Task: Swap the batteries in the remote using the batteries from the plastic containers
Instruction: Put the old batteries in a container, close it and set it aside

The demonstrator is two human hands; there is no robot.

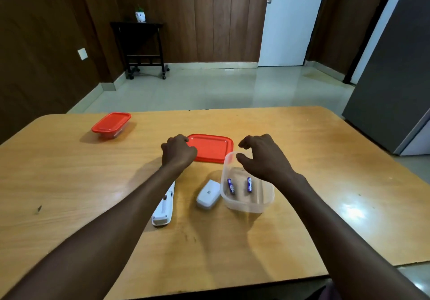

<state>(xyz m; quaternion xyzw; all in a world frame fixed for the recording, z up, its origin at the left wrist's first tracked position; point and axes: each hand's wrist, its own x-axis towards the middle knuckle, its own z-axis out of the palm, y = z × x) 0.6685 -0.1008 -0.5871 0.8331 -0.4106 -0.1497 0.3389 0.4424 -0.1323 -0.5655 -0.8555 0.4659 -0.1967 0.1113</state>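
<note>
One container (247, 192) stands open on the tabletop (302, 160), so the step in hand looks like setting its red lid (213, 147) aside before fetching batteries. The left hand (178, 150) is curled at the lid's left edge, fingertips touching or just over it; whether it grips the lid I cannot tell. The right hand (263, 157) hovers over the container's far rim, fingers loosely bent, holding nothing. Two blue batteries (239, 185) lie apart inside the clear tub. The white remote (164, 206) lies face down beside the left forearm, and the small white piece (208, 194) between remote and tub is probably its cover. Next, the right hand likely dips in to pinch one battery. A second lidded container (111, 124) sits far left.
</note>
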